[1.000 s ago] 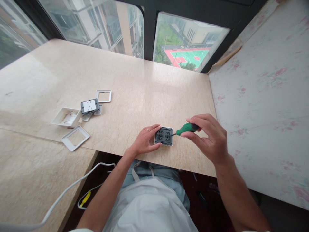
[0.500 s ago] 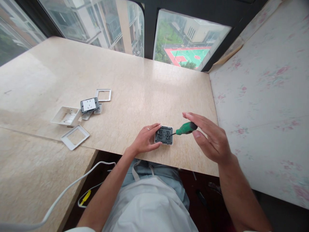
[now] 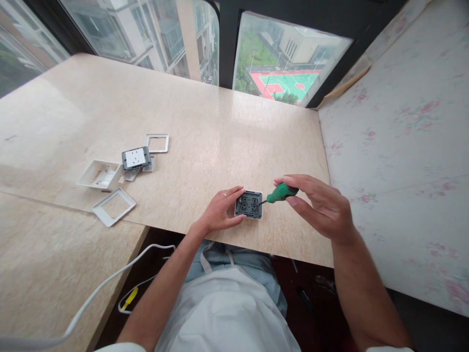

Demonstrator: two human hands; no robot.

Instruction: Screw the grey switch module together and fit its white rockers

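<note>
A square switch module point(image 3: 249, 205), dark grey with a white rim, lies back side up near the counter's front edge. My left hand point(image 3: 223, 209) grips its left side, thumb at the lower edge and fingers at the upper one. In my right hand point(image 3: 317, 203) is a green and black screwdriver point(image 3: 281, 193), held between thumb and fingers by its handle. The screwdriver slants down to the left, and its thin shaft meets the right part of the module. The exact spot under the tip is too small to make out.
On the counter point(image 3: 205, 132), to the left, lie a white box point(image 3: 100, 175), a socket module point(image 3: 136, 159) on small pieces, and white frames point(image 3: 114, 208) point(image 3: 157, 143). A white cable point(image 3: 98, 288) crosses the lower left. A papered wall point(image 3: 395, 161) stands right; windows are behind.
My right hand has shifted slightly, its fingers now closer around the handle, and the screwdriver's handle has tilted a little upward. My left hand and the module stay in place.
</note>
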